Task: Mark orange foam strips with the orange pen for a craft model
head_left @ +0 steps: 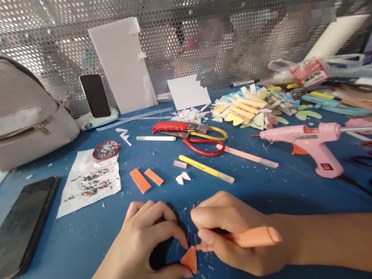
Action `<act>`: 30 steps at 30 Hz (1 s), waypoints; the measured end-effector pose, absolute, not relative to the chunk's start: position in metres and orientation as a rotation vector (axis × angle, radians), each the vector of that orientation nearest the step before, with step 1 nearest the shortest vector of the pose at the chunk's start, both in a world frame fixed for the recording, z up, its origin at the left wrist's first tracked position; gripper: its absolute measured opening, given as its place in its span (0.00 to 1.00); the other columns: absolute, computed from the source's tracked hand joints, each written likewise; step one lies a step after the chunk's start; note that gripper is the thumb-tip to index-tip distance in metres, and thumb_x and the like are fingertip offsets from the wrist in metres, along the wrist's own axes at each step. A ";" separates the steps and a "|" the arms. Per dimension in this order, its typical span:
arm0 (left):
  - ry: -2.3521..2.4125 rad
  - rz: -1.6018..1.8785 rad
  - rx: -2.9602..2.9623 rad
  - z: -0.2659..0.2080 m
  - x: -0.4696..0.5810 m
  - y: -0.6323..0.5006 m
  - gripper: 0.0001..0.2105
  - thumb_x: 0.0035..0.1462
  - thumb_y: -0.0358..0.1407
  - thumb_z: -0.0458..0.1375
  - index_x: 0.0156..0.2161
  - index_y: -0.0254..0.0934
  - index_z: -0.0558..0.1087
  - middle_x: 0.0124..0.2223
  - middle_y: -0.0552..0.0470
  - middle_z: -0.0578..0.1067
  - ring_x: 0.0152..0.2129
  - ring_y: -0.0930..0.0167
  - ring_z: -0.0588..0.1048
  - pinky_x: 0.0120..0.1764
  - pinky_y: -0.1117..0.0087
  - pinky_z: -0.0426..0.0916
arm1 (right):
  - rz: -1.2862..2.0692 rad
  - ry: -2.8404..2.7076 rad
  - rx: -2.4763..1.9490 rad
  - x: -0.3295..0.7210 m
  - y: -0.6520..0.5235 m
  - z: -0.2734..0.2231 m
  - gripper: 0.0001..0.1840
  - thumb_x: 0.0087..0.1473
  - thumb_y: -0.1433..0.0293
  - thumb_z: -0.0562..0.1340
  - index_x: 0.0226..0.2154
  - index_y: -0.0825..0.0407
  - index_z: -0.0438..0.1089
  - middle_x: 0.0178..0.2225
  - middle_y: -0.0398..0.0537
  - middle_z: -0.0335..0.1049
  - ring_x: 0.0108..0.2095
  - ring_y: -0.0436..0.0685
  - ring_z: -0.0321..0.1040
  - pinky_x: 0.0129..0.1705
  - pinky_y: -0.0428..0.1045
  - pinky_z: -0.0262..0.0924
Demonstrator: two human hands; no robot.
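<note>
My left hand (147,236) pinches a small orange triangular piece (190,261) between thumb and fingertips, low in the middle of the head view. From the right, my right hand (231,225) grips an orange marker (258,237) like a pen. Its tip touches or nearly touches the piece's upper right edge. Just beyond my hands lie a larger orange strip (140,180), a smaller orange strip (154,177), a white cut scrap (183,178) and a small pale pink cap (180,163). A yellow marker (207,168) rests to their right.
A pink glue gun (323,144) lies at right, its cable trailing. Scissors (203,144), a peach marker (251,155) and a heap of paper cuttings (250,108) sit farther back. At left are a dark phone (19,230), a bead-covered sheet (92,184) and a backpack (6,103).
</note>
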State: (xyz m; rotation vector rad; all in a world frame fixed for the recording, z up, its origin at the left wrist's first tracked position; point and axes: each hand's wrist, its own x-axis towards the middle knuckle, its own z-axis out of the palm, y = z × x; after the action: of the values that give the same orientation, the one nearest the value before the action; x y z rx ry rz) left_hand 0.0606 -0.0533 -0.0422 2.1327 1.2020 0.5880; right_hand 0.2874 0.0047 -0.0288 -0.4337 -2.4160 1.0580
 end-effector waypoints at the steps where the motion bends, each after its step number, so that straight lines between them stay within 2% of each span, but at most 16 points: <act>1: 1.203 0.590 2.132 -0.042 0.061 -0.054 0.12 0.53 0.39 0.72 0.40 0.53 0.75 0.43 0.63 0.74 0.39 0.72 0.70 0.45 0.68 0.58 | 1.056 -2.418 -0.434 0.288 0.005 -0.029 0.13 0.62 0.72 0.49 0.27 0.48 0.45 0.20 0.36 0.48 0.20 0.49 0.49 0.24 0.46 0.45; 6: 1.194 0.602 2.137 -0.043 0.061 -0.056 0.11 0.55 0.39 0.72 0.41 0.53 0.75 0.44 0.63 0.74 0.40 0.71 0.71 0.45 0.67 0.59 | 1.056 -2.397 -0.384 0.287 0.004 -0.030 0.13 0.61 0.73 0.50 0.27 0.47 0.44 0.20 0.36 0.49 0.20 0.49 0.49 0.23 0.46 0.46; 11: 1.193 0.621 2.134 -0.044 0.061 -0.056 0.10 0.55 0.39 0.71 0.40 0.52 0.74 0.43 0.64 0.73 0.40 0.72 0.70 0.45 0.67 0.59 | 1.044 -2.397 -0.275 0.284 0.001 -0.032 0.14 0.55 0.74 0.52 0.27 0.47 0.42 0.20 0.35 0.45 0.19 0.49 0.45 0.22 0.46 0.43; 18: 1.192 0.618 2.131 -0.044 0.062 -0.056 0.12 0.54 0.44 0.72 0.39 0.52 0.74 0.43 0.65 0.73 0.39 0.73 0.70 0.44 0.68 0.59 | 1.115 -2.365 -0.210 0.286 -0.002 -0.036 0.12 0.55 0.73 0.56 0.25 0.48 0.50 0.20 0.35 0.52 0.20 0.48 0.52 0.23 0.45 0.46; 24: 1.168 0.604 2.173 -0.044 0.060 -0.054 0.10 0.57 0.46 0.69 0.40 0.54 0.74 0.43 0.65 0.73 0.39 0.73 0.71 0.44 0.67 0.58 | 1.161 -2.280 -0.267 0.285 0.001 -0.034 0.15 0.58 0.72 0.53 0.25 0.47 0.45 0.18 0.34 0.49 0.17 0.47 0.44 0.22 0.45 0.46; 26: 1.167 0.611 2.196 -0.045 0.059 -0.055 0.13 0.55 0.47 0.71 0.42 0.53 0.73 0.43 0.65 0.73 0.39 0.72 0.71 0.44 0.67 0.58 | 1.214 -2.245 -0.270 0.286 0.003 -0.034 0.14 0.58 0.72 0.53 0.24 0.48 0.48 0.18 0.35 0.51 0.17 0.47 0.47 0.21 0.44 0.47; 30: 1.188 0.631 2.251 -0.047 0.063 -0.059 0.22 0.48 0.52 0.73 0.42 0.48 0.71 0.43 0.63 0.73 0.37 0.71 0.71 0.42 0.65 0.57 | 1.338 -2.166 -0.359 0.290 0.006 -0.031 0.16 0.64 0.70 0.53 0.25 0.49 0.52 0.18 0.36 0.54 0.19 0.48 0.61 0.22 0.43 0.54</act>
State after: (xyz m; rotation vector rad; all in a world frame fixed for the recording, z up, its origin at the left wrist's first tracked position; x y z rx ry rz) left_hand 0.0631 -0.0590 -0.0473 2.2507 1.1883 0.6312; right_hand 0.2897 0.0058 -0.0313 -0.3586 -2.1665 1.3375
